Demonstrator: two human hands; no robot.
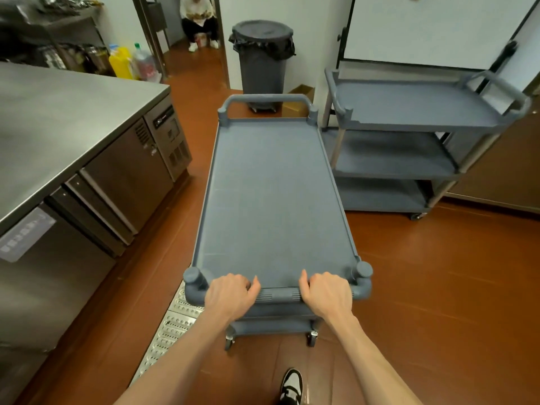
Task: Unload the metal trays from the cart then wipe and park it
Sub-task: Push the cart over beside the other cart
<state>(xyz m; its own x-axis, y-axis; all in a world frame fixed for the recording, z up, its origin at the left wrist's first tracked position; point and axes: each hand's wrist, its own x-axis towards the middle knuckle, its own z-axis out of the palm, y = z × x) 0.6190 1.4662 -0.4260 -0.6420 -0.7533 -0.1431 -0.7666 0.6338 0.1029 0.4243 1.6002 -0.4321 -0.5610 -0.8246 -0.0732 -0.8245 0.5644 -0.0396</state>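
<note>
Left hand [230, 293] and right hand [328, 293] both grip the near handle [277, 296] of the cart [271, 200] — its long axis points far, toward the bin [262, 58]; second cart [409, 141] stands far right — probably the parking place.

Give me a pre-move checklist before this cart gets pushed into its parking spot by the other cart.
1. Top shelf of the cart free of trays: ok.
2. Left hand grip on the near handle: ok, fingers curled round it.
3. Right hand grip on the same handle: ok.
4. Floor ahead up to the bin: ok; a cardboard box sits beside the bin.
5. Gap to the parked cart on the right: not ok, tight at the far corner.
6. Lower shelves unloaded and wiped: cannot tell.
</note>
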